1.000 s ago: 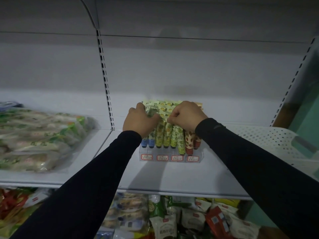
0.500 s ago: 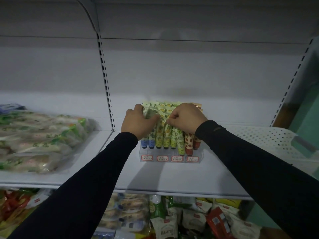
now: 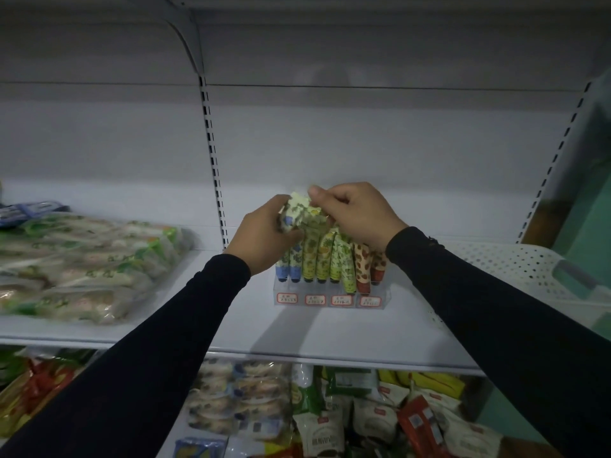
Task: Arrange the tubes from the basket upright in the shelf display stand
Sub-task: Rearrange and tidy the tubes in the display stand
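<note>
White metal shelving (image 3: 347, 328) fills the dim view before us, its back panel smooth and its uprights punched with slots. On the left of the shelf we see a heap of crinkly clear-wrapped snack packs (image 3: 82, 262), on the right a white perforated plastic basket (image 3: 515, 269), and below us glossy pouches (image 3: 317, 421) crowd the lower shelf. At the middle stands the clear plastic display stand (image 3: 330, 297), red-edged labels along its front, with slim printed tubes (image 3: 325, 259) upright in it, caps down, one green tube leaning forward. Our arms in dark sleeves cross the foreground and hide the shelf beneath them. Our left hand (image 3: 261, 236) grips a pale tube with blue print at its flat crimped top, while our right hand (image 3: 355, 213) pinches the neighbouring tube tops; both hands cover the upper ends of the rows.
</note>
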`<state>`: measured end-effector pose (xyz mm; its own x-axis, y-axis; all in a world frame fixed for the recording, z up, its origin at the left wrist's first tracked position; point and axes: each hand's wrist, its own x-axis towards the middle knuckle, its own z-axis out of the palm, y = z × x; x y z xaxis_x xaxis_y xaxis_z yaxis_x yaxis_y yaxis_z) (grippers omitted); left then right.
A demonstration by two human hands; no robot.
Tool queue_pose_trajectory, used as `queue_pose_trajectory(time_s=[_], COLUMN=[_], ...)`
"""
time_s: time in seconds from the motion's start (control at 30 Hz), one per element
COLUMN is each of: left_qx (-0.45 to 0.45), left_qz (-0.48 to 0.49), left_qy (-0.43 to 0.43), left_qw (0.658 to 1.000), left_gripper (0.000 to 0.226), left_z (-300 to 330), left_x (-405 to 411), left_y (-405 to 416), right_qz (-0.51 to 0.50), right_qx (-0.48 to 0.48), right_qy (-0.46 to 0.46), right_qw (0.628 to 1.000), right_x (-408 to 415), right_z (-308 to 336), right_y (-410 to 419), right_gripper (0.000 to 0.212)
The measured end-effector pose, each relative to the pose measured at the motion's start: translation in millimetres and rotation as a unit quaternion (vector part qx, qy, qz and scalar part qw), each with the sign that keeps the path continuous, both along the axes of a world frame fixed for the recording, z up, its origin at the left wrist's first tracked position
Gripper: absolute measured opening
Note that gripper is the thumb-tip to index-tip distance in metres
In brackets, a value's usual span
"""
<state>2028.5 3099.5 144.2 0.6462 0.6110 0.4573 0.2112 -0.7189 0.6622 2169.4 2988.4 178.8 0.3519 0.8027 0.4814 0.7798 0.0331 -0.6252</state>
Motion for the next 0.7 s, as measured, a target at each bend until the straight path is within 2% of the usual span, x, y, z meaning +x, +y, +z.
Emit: queue_pose_trajectory(time_s=[0.13, 0.2, 0.3, 0.47, 0.57, 0.7], left_qx=[0.014, 0.004, -0.023, -0.111, -0.193, -0.219], left_qz=[-0.006, -0.013, -0.02, -0.029, -0.058, -0.072], left_qy=[0.028, 0.03, 0.03, -0.048, -0.099, -0.11], left_qw=[0.999, 0.999, 0.999, 0.992, 0.974, 0.967], left_gripper=[0.058, 0.063, 0.062, 0.034, 0.034, 0.029], left_z=[-8, -12, -21, -39, -49, -55], left_x=[-3, -5, -11, -18, -19, -23], left_y=[-11, -13, -14, -13, -8, -6], right_qz=[0.015, 0.018, -0.005, -0.029, -0.022, -0.011], right_qx=[-0.027, -0.021, -0.007, 0.0, -0.01, -0.013], right_qy=[0.046, 0.084, 0.105, 0.111, 0.118, 0.099], right_qw=[0.998, 0.996, 0.994, 0.993, 0.993, 0.995], right_x=[-7, -6, -3, -1, -1, -3], right_z=[-4, -8, -11, -18, -22, -25], right_y=[-6, -7, -9, -6, -4, -2], right_gripper=[0.032, 0.023, 0.021, 0.02, 0.018, 0.019])
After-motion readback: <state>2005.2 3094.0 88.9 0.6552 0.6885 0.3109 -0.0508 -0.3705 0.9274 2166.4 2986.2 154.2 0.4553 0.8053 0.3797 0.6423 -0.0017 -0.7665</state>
